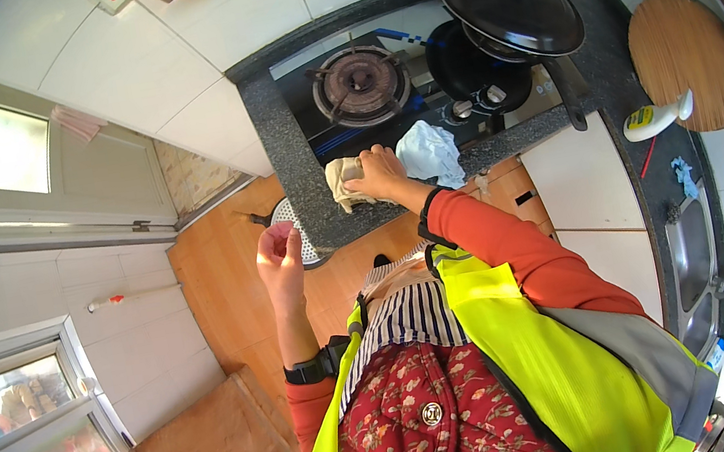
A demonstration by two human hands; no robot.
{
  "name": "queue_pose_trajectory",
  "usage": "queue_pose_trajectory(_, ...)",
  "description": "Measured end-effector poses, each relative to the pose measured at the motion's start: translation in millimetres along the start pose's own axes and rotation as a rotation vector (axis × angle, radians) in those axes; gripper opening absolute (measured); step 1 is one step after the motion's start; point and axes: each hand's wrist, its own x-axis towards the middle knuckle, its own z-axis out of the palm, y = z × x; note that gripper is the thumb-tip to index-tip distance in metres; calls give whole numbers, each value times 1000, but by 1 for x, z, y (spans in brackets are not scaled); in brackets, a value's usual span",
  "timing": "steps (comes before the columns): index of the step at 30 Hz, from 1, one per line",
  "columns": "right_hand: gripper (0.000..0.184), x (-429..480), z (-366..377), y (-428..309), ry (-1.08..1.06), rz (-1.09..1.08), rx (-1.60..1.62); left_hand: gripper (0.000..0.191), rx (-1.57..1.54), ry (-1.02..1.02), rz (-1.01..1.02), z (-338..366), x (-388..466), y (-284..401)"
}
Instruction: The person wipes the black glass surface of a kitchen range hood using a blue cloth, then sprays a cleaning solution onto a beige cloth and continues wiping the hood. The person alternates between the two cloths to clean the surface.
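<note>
My right hand (383,173) grips a folded beige cloth (343,189) that rests on the dark stone counter beside the front edge of the gas hob. Just right of that hand lies a crumpled light blue cloth (430,151), partly over the hob's edge. My left hand (281,257) is raised left of the counter corner, its fingers curled towards the thumb; whether it holds anything small cannot be told. Behind the cloths is the hob's left burner (360,82), with its pan support in place.
A lidded black wok (499,16) stands on the right of the hob, above a black pan (450,67). Farther right are a round wooden board (700,54), a white bottle (653,120) and a sink (692,257). A perforated round object (307,239) is below the counter's left corner.
</note>
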Motion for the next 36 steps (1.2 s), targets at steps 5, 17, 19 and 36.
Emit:
queue_pose_trajectory(5,27,9,5,3,-249,-12,791,14,98,84,-34,-13,-8,1)
queue_pose_trajectory(17,30,-39,-133,-52,-304,-159,1465,46,-282,-332,153,75,29,58)
queue_pose_trajectory(19,28,-47,-155,-58,-113,-398,1342,47,-266,-300,133,87,27,83)
queue_pose_trajectory(36,31,-35,-540,-87,1666,-950,747,33,-163,48,394,45,14,136)
